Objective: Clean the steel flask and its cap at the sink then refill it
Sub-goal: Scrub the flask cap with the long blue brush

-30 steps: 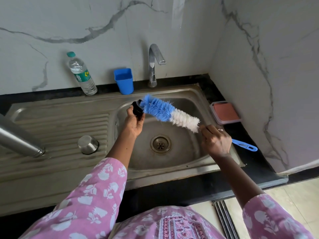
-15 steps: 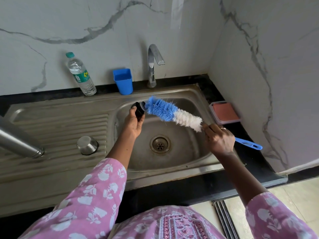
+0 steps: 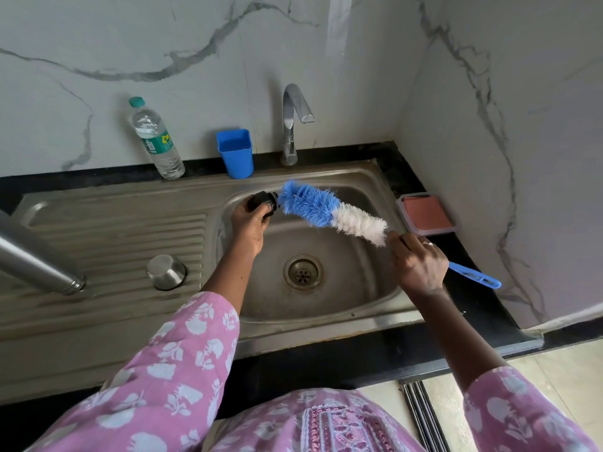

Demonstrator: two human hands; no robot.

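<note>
My left hand (image 3: 249, 228) grips a small black flask cap (image 3: 263, 202) over the left rim of the sink basin (image 3: 359, 288). My right hand (image 3: 419, 264) holds the blue handle of a bottle brush (image 3: 329, 212) with blue and white bristles. The brush's blue tip touches the cap. The steel flask (image 3: 36, 261) lies on its side on the drainboard at the far left, partly out of frame. A steel cup lid (image 3: 166, 272) sits upside down on the drainboard beside it.
A tap (image 3: 293, 122) stands behind the basin, with no water running. A blue plastic cup (image 3: 235, 153) and a plastic water bottle (image 3: 156, 140) stand against the back wall. A soap dish with a pink pad (image 3: 425, 215) sits right of the sink. Marble walls close the corner.
The brush has shifted slightly right and back against the cap. My left hand has turned the cap a little. Both hands stay over the basin.
</note>
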